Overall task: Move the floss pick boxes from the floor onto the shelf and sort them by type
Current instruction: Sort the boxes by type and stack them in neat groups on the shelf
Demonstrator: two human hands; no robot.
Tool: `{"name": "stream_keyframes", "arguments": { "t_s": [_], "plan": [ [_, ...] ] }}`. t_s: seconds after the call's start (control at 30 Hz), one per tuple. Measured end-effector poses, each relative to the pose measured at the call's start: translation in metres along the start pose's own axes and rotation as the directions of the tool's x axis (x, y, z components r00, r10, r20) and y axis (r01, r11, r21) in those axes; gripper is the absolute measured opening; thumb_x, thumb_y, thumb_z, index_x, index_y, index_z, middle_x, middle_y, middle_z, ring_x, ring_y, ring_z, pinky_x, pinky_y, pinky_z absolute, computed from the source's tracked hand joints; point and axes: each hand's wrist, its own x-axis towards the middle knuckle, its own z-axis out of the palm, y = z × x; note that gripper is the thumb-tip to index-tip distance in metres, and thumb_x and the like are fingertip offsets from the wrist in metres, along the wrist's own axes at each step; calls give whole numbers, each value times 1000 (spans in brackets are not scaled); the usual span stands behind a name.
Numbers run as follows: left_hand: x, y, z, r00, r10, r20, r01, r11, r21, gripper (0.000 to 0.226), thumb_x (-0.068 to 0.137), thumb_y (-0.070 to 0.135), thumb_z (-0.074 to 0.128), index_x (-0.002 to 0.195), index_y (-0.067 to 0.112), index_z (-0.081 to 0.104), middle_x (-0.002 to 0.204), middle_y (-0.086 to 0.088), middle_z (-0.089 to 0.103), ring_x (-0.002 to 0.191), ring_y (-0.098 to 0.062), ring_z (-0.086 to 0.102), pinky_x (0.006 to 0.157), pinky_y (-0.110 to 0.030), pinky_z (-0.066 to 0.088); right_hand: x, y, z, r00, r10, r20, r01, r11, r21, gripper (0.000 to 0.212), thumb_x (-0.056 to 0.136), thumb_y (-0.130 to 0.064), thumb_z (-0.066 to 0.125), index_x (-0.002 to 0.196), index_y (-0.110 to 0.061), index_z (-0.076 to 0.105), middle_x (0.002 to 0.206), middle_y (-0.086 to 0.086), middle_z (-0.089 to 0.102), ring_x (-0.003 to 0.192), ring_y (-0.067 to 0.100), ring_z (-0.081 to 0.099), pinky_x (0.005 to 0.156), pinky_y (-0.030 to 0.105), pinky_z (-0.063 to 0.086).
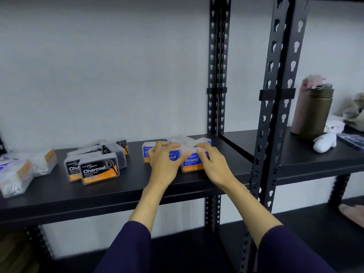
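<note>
Three groups are laid out along the black shelf (118,196): clear-and-orange boxes (21,170) at the far left, Charcoal boxes (98,166) in the middle, and blue Round boxes (177,152) toward the right post, so the sorting by type appears well advanced. The Round group is being tidied, it seems, with both hands set on it. The front Round box (192,164) is pinched at its top by the right hand (213,166), fingertips curled over its upper edge and thumb toward its left corner. The neighbouring Round box (174,157) is covered by the left hand (165,162), fingers bent over its top; whether it is clamped or merely steadied cannot be told. Both boxes rest on the shelf, under the fingertips rather than in the palms, probably so that they can be slid flush against each other. The floor is not shown.
</note>
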Motion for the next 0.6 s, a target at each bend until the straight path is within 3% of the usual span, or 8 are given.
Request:
{"name": "stream_keyframes", "arguments": {
  "t_s": [0.13, 0.2, 0.33, 0.5, 0.6],
  "plan": [
    [-1, 2, -3, 999, -26, -20, 25, 999, -35, 48, 70, 52, 77, 111, 28, 67, 125, 5, 44, 120, -16, 36, 97, -24, 29, 2, 2, -1, 1000, 6, 6, -6, 998, 64, 28, 100, -39, 41, 120, -27, 56, 110, 2, 59, 101, 12, 60, 90, 29, 50],
    [-1, 2, -5, 999, -33, -11, 32, 997, -76, 47, 67, 49, 80, 107, 28, 67, 123, 5, 46, 117, -14, 42, 100, -26, 36, 2, 3, 0, 1000, 3, 3, -3, 998, 59, 26, 100, -40, 39, 117, -29, 56, 109, 2, 59, 100, 11, 60, 88, 28, 50],
    [-4, 7, -9, 998, -54, 31, 59, 980, -189, 48, 65, 34, 86, 105, 21, 63, 117, 5, 42, 100, -3, 44, 73, 3, 38, 4, 6, 1, 1000, 3, -15, -2, 1000, 24, 27, 101, -41, 34, 113, -31, 56, 106, 1, 58, 97, 10, 58, 84, 27, 48],
    [-1, 3, -13, 986, -159, 45, 165, 937, -307, 40, 67, 36, 84, 94, 23, 57, 113, 3, 54, 101, -9, 53, 71, -14, 43, 6, 7, -3, 999, -3, -51, 4, 1000, 16, 31, 104, -35, 29, 112, -21, 56, 105, 6, 58, 95, 10, 56, 75, 18, 42],
    [2, -2, -19, 973, -181, 142, 221, 902, -371, 38, 72, 23, 83, 98, 16, 56, 101, 7, 57, 88, -4, 56, 55, -9, 46, 6, 9, -2, 997, -8, -75, 10, 1000, 17, 30, 104, -36, 28, 109, -22, 55, 105, 7, 58, 94, 10, 57, 75, 20, 43]
  ]
}}
